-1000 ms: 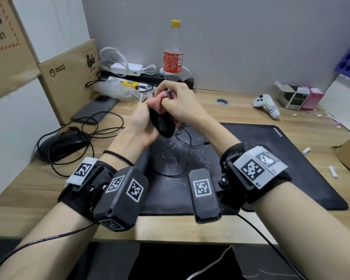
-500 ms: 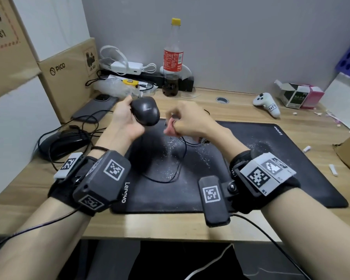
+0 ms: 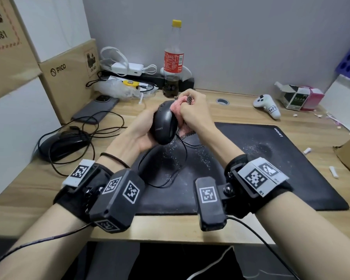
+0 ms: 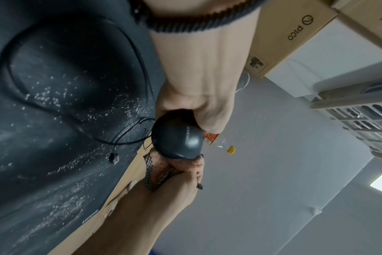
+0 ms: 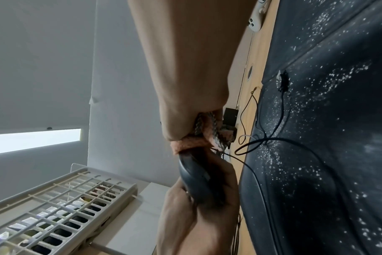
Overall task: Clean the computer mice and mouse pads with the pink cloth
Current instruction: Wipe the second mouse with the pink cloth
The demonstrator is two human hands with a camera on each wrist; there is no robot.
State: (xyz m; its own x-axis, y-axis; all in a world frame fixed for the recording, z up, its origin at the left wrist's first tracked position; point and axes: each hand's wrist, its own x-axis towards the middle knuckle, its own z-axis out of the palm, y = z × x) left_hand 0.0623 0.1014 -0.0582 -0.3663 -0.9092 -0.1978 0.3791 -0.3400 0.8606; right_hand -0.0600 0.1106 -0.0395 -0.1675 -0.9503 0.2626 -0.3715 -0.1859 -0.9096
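Observation:
My left hand (image 3: 141, 130) holds a black wired mouse (image 3: 164, 123) up above the desk, top side facing me; its cable hangs down onto the black mouse pad (image 3: 271, 168). My right hand (image 3: 192, 116) grips the bunched pink cloth (image 3: 175, 107) and presses it against the mouse's front right side. In the left wrist view the pink cloth (image 4: 181, 164) sits just beyond the mouse (image 4: 177, 138). In the right wrist view the cloth (image 5: 192, 144) wraps over the mouse (image 5: 196, 181). The pad is speckled with white crumbs. A second black mouse (image 3: 64, 142) lies at the desk's left.
A cola bottle (image 3: 173, 59) stands at the back, with a charger (image 3: 129, 68) and cables beside it. A phone (image 3: 96, 110) and a PICO cardboard box (image 3: 69, 77) are at the left. A white controller (image 3: 268, 106) and small boxes (image 3: 300, 97) sit at the right.
Half a second ago my hands were apart, the mouse in the left and the cloth in the right. Now the right hand has brought the cloth back against the mouse.

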